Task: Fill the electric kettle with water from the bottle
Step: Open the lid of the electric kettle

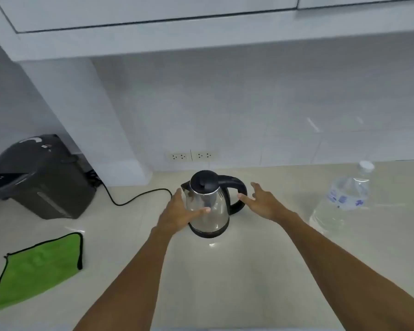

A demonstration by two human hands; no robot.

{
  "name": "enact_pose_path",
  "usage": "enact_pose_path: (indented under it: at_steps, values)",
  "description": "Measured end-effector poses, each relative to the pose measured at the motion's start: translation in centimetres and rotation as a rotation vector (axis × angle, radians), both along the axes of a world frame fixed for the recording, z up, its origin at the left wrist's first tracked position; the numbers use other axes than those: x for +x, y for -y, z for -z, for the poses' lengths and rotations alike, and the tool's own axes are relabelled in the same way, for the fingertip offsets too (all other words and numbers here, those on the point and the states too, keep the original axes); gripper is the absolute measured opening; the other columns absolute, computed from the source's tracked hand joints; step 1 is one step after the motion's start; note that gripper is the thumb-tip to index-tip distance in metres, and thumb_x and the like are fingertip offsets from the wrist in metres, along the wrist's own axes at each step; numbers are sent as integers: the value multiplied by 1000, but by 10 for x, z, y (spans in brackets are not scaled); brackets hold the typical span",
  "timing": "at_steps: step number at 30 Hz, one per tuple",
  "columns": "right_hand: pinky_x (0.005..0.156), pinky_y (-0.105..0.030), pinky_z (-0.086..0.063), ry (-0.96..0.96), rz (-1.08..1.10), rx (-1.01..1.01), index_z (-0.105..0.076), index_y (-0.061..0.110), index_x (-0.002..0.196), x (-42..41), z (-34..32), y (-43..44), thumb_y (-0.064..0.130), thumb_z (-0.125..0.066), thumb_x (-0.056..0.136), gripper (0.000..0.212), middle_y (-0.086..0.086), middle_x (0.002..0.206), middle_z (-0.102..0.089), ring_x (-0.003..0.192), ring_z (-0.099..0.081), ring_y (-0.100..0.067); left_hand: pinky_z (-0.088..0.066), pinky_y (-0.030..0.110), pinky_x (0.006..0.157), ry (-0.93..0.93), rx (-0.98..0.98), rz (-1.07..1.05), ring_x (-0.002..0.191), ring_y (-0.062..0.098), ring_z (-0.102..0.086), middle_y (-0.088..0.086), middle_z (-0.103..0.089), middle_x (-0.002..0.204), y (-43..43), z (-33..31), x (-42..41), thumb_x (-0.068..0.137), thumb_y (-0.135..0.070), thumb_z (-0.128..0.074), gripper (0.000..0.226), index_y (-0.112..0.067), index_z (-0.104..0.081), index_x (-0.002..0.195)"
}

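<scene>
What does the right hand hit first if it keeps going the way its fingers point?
Most likely the black handle of the kettle. The right hand is open, fingers aimed left and slightly away, thumb tip already at the handle's loop. Depth is unclear from one view, so contact cannot be confirmed.

You are standing in a home kitchen: a pale stone desk (pixel 249 271) runs under white wall cabinets (pixel 153 17), with a tiled backsplash (pixel 249 103) carrying twin power sockets (pixel 192 156), a dark hot-water dispenser (pixel 37 177) and a green cleaning cloth (pixel 37 268).
</scene>
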State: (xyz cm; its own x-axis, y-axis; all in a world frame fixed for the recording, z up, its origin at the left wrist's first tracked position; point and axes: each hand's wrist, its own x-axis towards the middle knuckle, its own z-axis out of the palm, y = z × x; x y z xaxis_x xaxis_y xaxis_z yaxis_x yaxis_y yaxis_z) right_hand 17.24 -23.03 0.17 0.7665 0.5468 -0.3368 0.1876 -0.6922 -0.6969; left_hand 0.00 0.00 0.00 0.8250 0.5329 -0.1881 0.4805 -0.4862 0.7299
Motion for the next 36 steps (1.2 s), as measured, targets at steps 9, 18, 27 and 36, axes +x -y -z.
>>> enact_pose_path:
  at_steps: [9,18,27,36]
  values:
    - [96,-49,-57,-38,58,257,-45,31,144,11,37,-8,50,-58,98,51,-6,125,-69,116,-65,-22,-53,20,95,256,-321,-130,119,-1,-61,-23,-64,125,2,31,26,50,-45,-106,97,-42,-51,131]
    - [93,-47,-58,36,105,329,-55,28,131,12,48,-15,43,-60,100,35,1,113,-71,111,-67,-17,-52,17,91,250,-327,-155,111,-7,-62,-15,-64,122,2,38,30,42,-55,-103,103,-36,-49,128]
    - [92,-48,-58,84,124,339,-56,21,133,4,40,-20,37,-60,101,35,-5,113,-72,108,-69,-24,-52,16,84,271,-279,-144,105,-6,-64,-15,-65,117,-1,31,25,41,-60,-101,94,-43,-49,119]
    - [92,-48,-59,142,166,369,-56,22,133,-25,26,-6,39,-59,101,37,-8,114,-71,105,-70,-24,-51,11,80,311,-247,-92,104,-9,-62,-17,-65,117,5,16,4,46,-55,-104,100,-36,-51,129]
